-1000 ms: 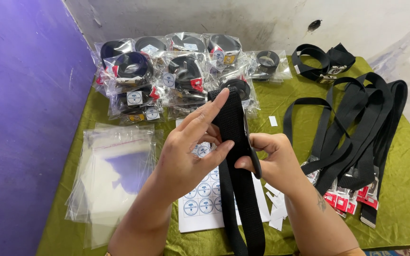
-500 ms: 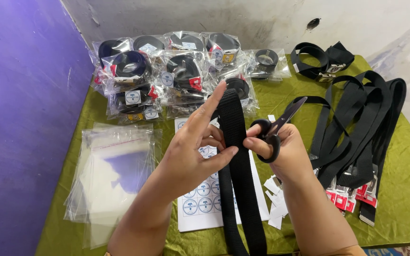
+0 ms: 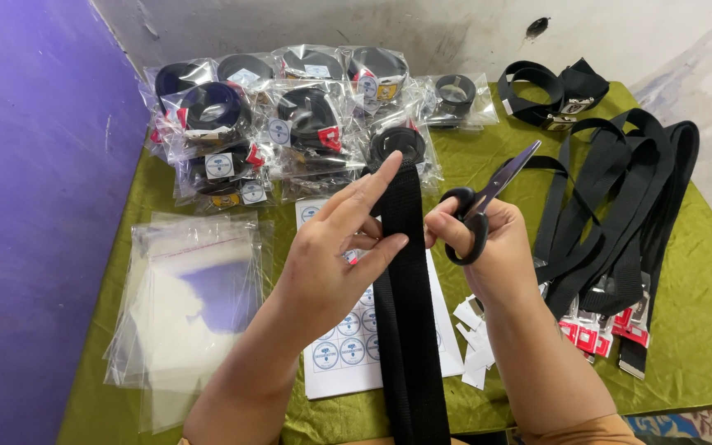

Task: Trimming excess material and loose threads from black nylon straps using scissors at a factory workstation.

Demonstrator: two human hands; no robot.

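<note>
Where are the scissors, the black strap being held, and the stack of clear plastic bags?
scissors [image 3: 478, 216]: head view, on the black handle loop in the right hand.
black strap [image 3: 408, 313]: head view, on the flat webbing below the left hand.
clear plastic bags [image 3: 191, 305]: head view, middle of the top bag.

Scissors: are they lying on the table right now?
No, the scissors are held up in the right hand, fingers through the black handles, beside the black strap.
</note>
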